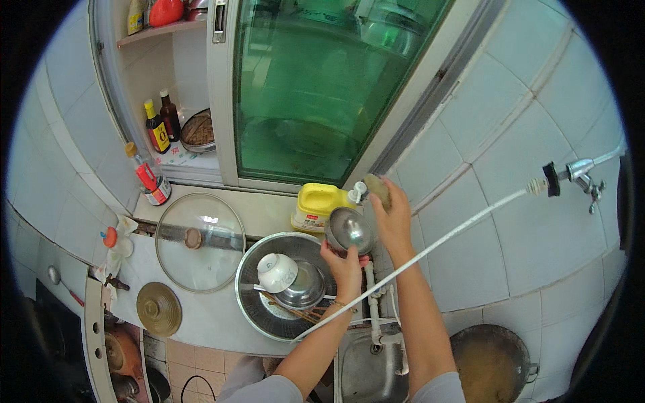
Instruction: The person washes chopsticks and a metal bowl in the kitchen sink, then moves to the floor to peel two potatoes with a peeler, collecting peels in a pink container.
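My left hand (345,264) grips the rim of a shiny metal bowl (348,229), its hollow side turned up towards me. In my right hand (394,211) is a greenish-brown scrubbing pad (378,191), held beside the white pump top of a yellow plastic jug (320,202). Whether pad and pump touch, I cannot tell. Below my left hand stands a large metal basin (245,315). It holds a white bowl (277,272) lying tilted, another metal bowl (305,287) and several wooden chopsticks (302,315).
A white hose (433,254) runs from the wall tap (582,174) across my forearms. A glass lid (201,262) and a brown lid (158,309) lie on the counter at left. A metal sink (375,367) and a large dark pan (489,362) are at lower right.
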Demonstrator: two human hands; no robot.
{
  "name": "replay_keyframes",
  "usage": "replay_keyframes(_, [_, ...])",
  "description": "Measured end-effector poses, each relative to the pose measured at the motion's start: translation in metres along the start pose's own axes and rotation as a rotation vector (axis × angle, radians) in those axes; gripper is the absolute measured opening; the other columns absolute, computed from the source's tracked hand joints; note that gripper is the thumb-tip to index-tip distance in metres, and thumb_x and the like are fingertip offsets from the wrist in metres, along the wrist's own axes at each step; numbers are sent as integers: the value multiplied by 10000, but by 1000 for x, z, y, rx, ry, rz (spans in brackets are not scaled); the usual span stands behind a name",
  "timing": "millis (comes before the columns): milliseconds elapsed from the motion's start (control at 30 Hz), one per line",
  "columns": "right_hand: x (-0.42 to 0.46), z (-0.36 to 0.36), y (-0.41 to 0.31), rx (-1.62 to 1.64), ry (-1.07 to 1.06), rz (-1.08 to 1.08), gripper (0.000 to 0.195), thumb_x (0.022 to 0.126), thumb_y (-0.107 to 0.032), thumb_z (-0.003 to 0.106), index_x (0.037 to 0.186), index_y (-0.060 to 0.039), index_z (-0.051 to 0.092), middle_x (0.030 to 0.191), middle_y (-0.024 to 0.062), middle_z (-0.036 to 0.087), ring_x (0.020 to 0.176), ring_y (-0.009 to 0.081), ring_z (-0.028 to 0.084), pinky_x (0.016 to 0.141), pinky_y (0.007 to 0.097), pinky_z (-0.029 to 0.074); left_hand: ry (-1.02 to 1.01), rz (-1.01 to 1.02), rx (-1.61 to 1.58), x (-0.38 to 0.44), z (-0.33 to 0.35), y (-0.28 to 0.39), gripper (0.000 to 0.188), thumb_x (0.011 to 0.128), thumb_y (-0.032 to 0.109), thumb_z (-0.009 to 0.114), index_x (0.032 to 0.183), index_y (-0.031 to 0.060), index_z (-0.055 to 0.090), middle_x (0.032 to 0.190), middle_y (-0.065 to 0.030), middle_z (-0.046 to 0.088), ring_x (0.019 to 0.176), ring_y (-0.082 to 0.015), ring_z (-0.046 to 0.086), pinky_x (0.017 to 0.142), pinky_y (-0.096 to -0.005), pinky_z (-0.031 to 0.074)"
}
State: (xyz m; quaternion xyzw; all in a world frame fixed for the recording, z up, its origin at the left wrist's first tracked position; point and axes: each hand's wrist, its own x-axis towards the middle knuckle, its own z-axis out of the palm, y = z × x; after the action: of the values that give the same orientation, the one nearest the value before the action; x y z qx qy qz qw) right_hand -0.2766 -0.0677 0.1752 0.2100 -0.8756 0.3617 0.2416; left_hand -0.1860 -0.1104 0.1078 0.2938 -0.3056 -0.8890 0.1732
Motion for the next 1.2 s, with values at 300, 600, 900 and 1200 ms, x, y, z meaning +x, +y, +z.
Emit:
replay_keyframes(300, [23,32,16,-139,-381,-135,291,745,-45,586,1035,-20,594,1085,213,549,1000,366,529,858,379,431,-29,-4,-53,24,3,-5,627,795,35,515,1287,37,126,1111,-193,370,740,-212,555,533,-287,529])
replay_keyframes(600, [12,31,12,-102,-331,-120,301,747,-45,570,1046,-9,585,1080,213,549,984,362,530,862,387,429,-43,-12,-36,23,1,-13,622,804,45,505,1298,25,128,1129,-181,364,805,-223,553,570,-299,547])
replay_keyframes(900, [-163,-47,-21,-168,-97,263,349,740,-149,643,1062,-27,587,1049,208,559,1025,341,486,910,395,365,-261,-142,402,-55,-72,-32,594,833,69,463,1335,55,146,1155,-127,407,934,-198,511,657,-293,507])
replay_keyframes(1200, [-362,-83,-31,123,-104,946,340,729,-85,637,1049,2,562,983,187,593,901,330,586,772,363,466,-717,-708,792,-162,-204,-54,642,778,-37,367,1326,95,58,1035,-188,453,583,-189,592,476,-272,524])
